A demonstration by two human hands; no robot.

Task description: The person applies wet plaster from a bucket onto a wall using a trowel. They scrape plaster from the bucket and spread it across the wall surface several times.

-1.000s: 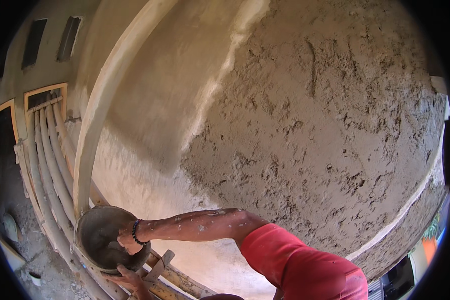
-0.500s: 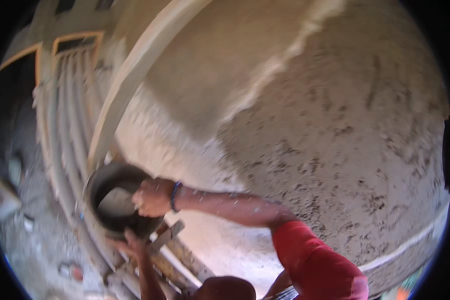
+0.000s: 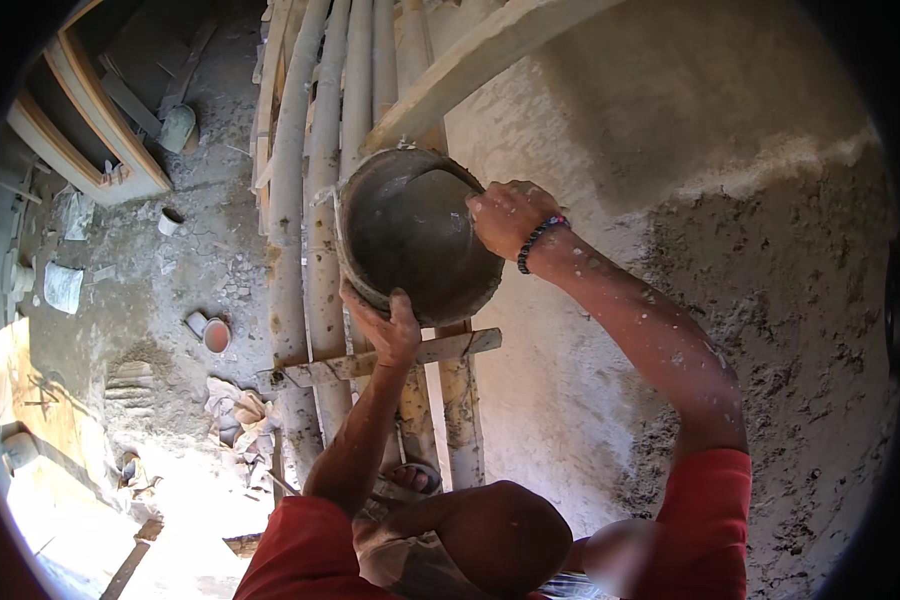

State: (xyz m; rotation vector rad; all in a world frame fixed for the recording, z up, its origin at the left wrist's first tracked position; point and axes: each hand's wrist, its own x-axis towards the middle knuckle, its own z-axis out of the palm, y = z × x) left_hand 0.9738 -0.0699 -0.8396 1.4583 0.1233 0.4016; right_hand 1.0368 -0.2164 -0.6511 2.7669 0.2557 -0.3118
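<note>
A dark round bucket (image 3: pixel 352 262), smeared with mortar, rests above scaffold poles. My left hand (image 3: pixel 385 325) holds its near rim, thumb over the edge and fingers beneath. At the bucket's right edge my right hand (image 3: pixel 515 220), with a dark beaded bracelet on the wrist, is closed on a rounded grey piece (image 3: pixel 425 225) lying inside the bucket. That piece has a curved upper edge and looks like a bowl or scoop; its exact kind is unclear. Both arms have red sleeves, and pale splashes speckle the right forearm.
Long scaffold poles (image 3: pixel 325 180) run beneath, crossed by a short board (image 3: pixel 425 352). A pale beam (image 3: pixel 470 75) slants above the bucket. The wall (image 3: pixel 770 350) at right is partly rough, partly smooth. Far below on the floor lie a pink-lined bucket (image 3: pixel 217 335) and crumpled sacks (image 3: pixel 238 408).
The view has swung, so the bucket now appears farther right and higher. My right hand has shifted from over the bucket to its right edge. The left hand now grips the near rim.
</note>
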